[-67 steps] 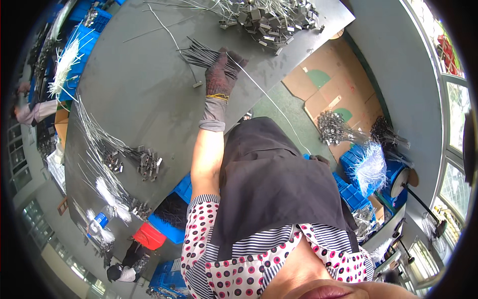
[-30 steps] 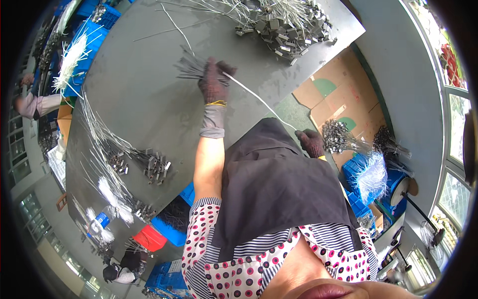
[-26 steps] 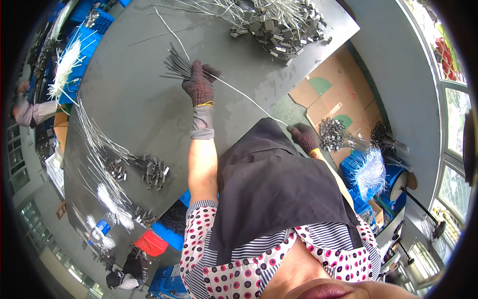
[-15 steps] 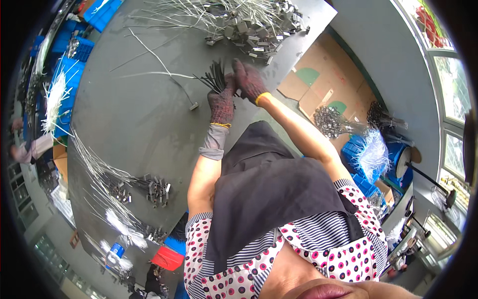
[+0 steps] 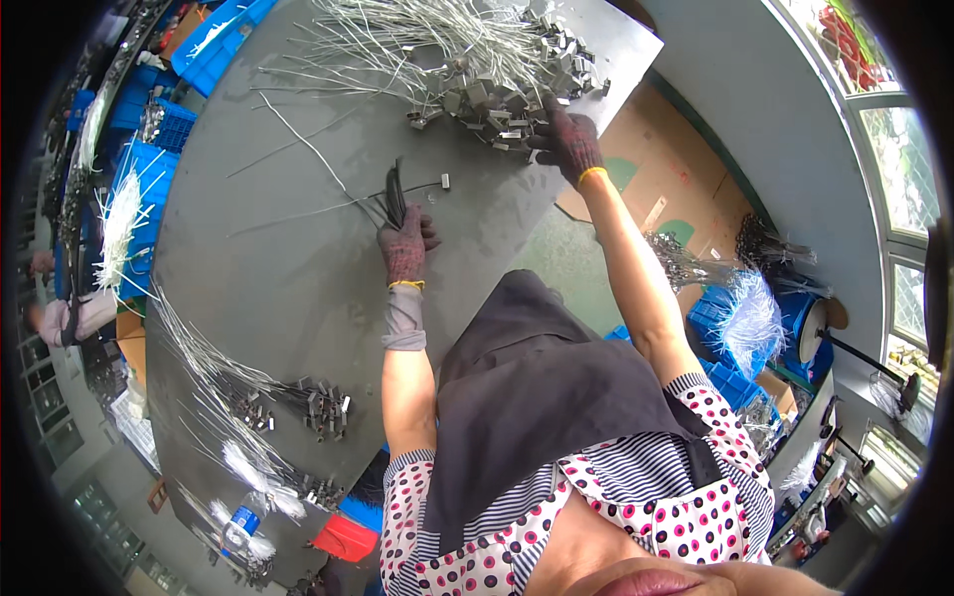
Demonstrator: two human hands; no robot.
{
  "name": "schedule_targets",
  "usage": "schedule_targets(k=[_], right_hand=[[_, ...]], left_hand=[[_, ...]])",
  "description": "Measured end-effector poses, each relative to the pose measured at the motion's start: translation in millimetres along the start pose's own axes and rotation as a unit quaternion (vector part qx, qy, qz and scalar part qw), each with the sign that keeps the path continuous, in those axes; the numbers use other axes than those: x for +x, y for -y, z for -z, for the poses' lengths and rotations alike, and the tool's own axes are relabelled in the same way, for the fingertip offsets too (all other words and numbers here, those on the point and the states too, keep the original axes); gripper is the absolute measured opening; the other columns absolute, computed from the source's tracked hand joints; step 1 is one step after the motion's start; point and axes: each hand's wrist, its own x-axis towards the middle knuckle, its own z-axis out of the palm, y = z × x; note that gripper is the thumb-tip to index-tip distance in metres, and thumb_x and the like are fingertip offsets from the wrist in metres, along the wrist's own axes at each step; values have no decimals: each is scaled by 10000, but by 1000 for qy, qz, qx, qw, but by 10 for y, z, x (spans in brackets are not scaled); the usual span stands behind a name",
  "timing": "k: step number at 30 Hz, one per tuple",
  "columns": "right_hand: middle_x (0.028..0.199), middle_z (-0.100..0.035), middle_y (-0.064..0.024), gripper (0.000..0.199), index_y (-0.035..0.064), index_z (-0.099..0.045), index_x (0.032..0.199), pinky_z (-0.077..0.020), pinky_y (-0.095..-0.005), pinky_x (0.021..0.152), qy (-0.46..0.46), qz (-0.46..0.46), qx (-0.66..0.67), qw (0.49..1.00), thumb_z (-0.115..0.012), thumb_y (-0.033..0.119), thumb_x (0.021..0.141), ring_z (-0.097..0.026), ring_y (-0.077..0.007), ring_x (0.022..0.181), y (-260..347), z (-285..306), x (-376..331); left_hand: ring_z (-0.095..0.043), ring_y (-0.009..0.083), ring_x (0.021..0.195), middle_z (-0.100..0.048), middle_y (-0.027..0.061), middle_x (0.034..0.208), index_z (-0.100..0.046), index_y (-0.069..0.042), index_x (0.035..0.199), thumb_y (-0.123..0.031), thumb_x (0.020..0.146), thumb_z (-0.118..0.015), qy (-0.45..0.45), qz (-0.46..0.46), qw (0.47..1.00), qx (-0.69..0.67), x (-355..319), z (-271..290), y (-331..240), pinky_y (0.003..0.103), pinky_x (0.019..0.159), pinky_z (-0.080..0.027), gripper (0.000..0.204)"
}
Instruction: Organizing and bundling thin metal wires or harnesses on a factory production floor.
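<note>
My left hand [image 5: 405, 246], in a dark reddish knit glove, is closed round a bundle of thin black strips [image 5: 396, 199] that stick up past the fingers. My right hand [image 5: 571, 142], gloved alike, reaches with fingers apart to the near right edge of a heap of small metal blocks [image 5: 502, 104]. Pale thin wires [image 5: 397, 50] run leftward from that heap. One loose wire ending in a small metal block [image 5: 445, 181] lies beyond my left hand, and a bent pale wire [image 5: 306, 141] lies to its left.
The grey table [image 5: 268, 268] carries another bunch of wires with metal ends [image 5: 323, 405] at its near left. Blue crates [image 5: 149, 199] stand along the left side. On the right are flattened cardboard [image 5: 636, 149], a bag of white strands [image 5: 747, 318] and a wall.
My hands have separated: the right moved up and right to the metal blocks, while the left moved slightly left and nearer, keeping the black strips. The loose block's position has shifted upward and right.
</note>
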Motion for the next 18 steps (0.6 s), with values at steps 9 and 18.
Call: schedule_targets(k=[9, 18], right_hand=[[814, -697, -96, 274, -49, -677, 1042, -569, -286, 599, 52, 19, 24, 998, -648, 180, 894, -694, -156, 705, -61, 228, -211], [895, -700, -71, 310, -22, -685, 1149, -535, -278, 723, 52, 91, -74, 992, -653, 150, 893, -630, -109, 773, -770, 1179, -1323]], left_hand=[[-656, 312, 1014, -646, 142, 1060, -549, 24, 1253, -57, 967, -587, 345, 37, 856, -383, -240, -548, 210, 458, 889, -592, 300], [-614, 136, 591, -703, 95, 865, -646, 0, 1166, -267, 939, -698, 308, 31, 941, -139, -516, -1396, 59, 283, 514, -518, 354]])
